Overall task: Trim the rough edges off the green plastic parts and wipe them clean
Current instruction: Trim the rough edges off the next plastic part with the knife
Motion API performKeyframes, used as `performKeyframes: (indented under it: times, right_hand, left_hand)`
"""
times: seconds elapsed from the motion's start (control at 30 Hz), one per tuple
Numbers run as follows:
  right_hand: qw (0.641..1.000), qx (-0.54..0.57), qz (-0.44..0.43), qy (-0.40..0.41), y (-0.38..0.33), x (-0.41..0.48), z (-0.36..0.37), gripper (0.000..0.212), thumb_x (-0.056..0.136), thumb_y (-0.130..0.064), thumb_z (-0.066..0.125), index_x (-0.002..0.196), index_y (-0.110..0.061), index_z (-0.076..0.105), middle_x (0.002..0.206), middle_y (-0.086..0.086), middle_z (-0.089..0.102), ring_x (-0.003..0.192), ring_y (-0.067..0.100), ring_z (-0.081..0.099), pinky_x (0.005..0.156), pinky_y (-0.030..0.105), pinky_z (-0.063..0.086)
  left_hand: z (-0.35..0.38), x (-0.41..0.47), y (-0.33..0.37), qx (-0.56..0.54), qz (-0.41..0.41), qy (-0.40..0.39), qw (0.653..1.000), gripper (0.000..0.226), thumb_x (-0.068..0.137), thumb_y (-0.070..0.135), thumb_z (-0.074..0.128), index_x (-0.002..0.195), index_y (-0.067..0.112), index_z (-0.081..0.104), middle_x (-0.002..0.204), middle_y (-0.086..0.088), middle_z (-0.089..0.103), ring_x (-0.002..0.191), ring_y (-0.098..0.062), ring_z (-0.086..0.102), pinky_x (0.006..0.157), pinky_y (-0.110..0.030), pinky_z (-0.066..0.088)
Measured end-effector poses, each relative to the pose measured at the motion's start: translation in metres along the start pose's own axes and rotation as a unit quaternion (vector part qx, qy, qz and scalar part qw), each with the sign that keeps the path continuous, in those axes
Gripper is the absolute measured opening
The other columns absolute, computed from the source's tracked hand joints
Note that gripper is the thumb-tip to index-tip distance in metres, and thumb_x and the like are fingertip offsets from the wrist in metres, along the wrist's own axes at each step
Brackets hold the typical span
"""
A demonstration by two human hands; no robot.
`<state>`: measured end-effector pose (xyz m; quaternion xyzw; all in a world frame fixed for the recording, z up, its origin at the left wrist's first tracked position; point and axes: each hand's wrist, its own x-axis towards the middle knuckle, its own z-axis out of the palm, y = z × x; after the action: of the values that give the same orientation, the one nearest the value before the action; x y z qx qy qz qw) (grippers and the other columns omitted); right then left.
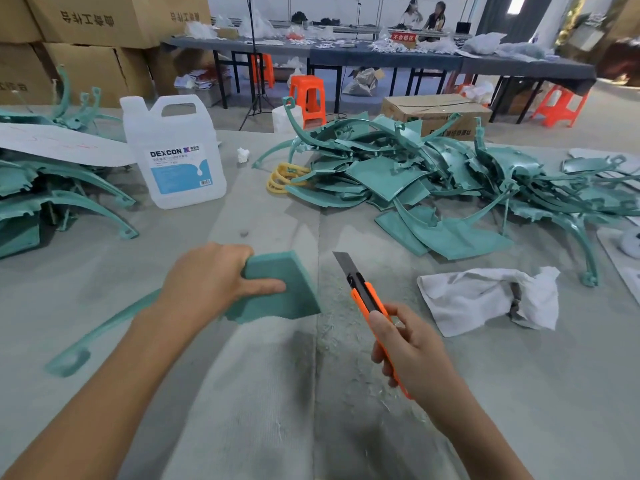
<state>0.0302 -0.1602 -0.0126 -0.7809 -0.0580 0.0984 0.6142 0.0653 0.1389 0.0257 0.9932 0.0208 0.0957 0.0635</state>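
Note:
My left hand (211, 278) grips a green plastic part (291, 299) by its broad flat end, thumb on top; the part's long curved arm runs down-left under my wrist to a looped tip. My right hand (408, 348) holds an orange utility knife (367, 292) with its blade extended and pointing up-left, a short gap from the part's right edge. A crumpled white cloth (485, 299) lies on the grey table cover to the right of the knife.
A heap of green parts (433, 181) fills the right back of the table, another stack (52, 195) lies at the left under a white sheet. A white DEXCON jug (176, 157) stands between them, yellow rings (284, 178) beside the heap. Plastic shavings litter the centre.

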Motion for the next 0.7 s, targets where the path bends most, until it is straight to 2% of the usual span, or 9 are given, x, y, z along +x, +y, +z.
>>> performKeyframes:
  times: [0.07,0.13,0.2,0.27,0.4,0.53,0.7]
  right_hand:
    - [0.998,-0.059,-0.030,-0.004,0.000,-0.001,-0.002,0.015,0.100,-0.047,0.056,0.112,-0.057,0.058,0.068,-0.002,0.069,0.051,0.005,0.055,0.049,0.024,0.044]
    - [0.988,-0.136,-0.066,-0.015,-0.005,0.000,-0.002,0.024,0.099,-0.052,0.053,0.120,-0.066,0.051,0.074,-0.009,0.070,0.056,0.004,0.060,0.051,0.026,0.048]
    - [0.976,-0.197,-0.093,-0.025,-0.013,0.003,0.001,0.027,0.099,-0.055,0.050,0.121,-0.071,0.047,0.077,-0.013,0.069,0.061,0.007,0.063,0.055,0.032,0.053]
    - [0.963,-0.243,-0.115,-0.028,-0.023,0.008,0.004,0.029,0.099,-0.056,0.047,0.119,-0.076,0.043,0.081,-0.016,0.068,0.063,0.008,0.063,0.055,0.031,0.050]
    - [0.949,-0.284,-0.131,-0.036,-0.041,0.019,0.006,0.033,0.101,-0.055,0.045,0.130,-0.069,0.039,0.073,-0.021,0.064,0.063,0.004,0.058,0.058,0.024,0.041]
    - [0.934,-0.325,-0.137,-0.053,-0.055,0.021,0.002,0.034,0.102,-0.052,0.045,0.136,-0.059,0.046,0.066,-0.017,0.060,0.061,0.006,0.055,0.057,0.028,0.042]
    - [0.928,-0.339,-0.129,-0.082,-0.056,0.030,-0.006,0.033,0.103,-0.052,0.047,0.132,-0.064,0.041,0.076,-0.013,0.066,0.062,0.005,0.057,0.057,0.028,0.045]
  left_hand:
    - [-0.001,-0.001,-0.008,0.053,0.016,-0.026,0.998,0.084,0.048,0.101,0.032,0.066,0.020,0.049,0.060,0.004,0.054,0.059,-0.017,0.053,0.046,-0.031,0.025]
    - [-0.002,-0.001,-0.013,0.079,0.025,-0.043,0.996,0.085,0.048,0.101,0.029,0.067,0.020,0.047,0.061,0.005,0.053,0.062,-0.020,0.053,0.046,-0.032,0.027]
    - [-0.003,-0.002,-0.014,0.092,0.036,-0.045,0.994,0.084,0.049,0.100,0.028,0.067,0.020,0.046,0.061,0.005,0.052,0.060,-0.020,0.052,0.046,-0.032,0.028]
    - [-0.004,-0.001,-0.013,0.121,0.057,-0.040,0.990,0.083,0.050,0.098,0.025,0.066,0.019,0.043,0.059,0.004,0.049,0.058,-0.021,0.048,0.046,-0.033,0.024]
    - [-0.004,0.003,-0.009,0.146,0.072,-0.041,0.986,0.083,0.048,0.099,0.020,0.065,0.020,0.041,0.058,0.005,0.047,0.057,-0.021,0.047,0.044,-0.033,0.020]
    - [-0.003,0.001,-0.011,0.150,0.087,-0.022,0.985,0.079,0.052,0.097,0.025,0.061,0.020,0.038,0.053,0.005,0.042,0.049,-0.016,0.039,0.043,-0.032,0.017]
    - [-0.003,0.002,-0.010,0.150,0.099,-0.010,0.984,0.079,0.052,0.098,0.023,0.060,0.021,0.037,0.050,0.006,0.039,0.047,-0.015,0.036,0.043,-0.031,0.017]
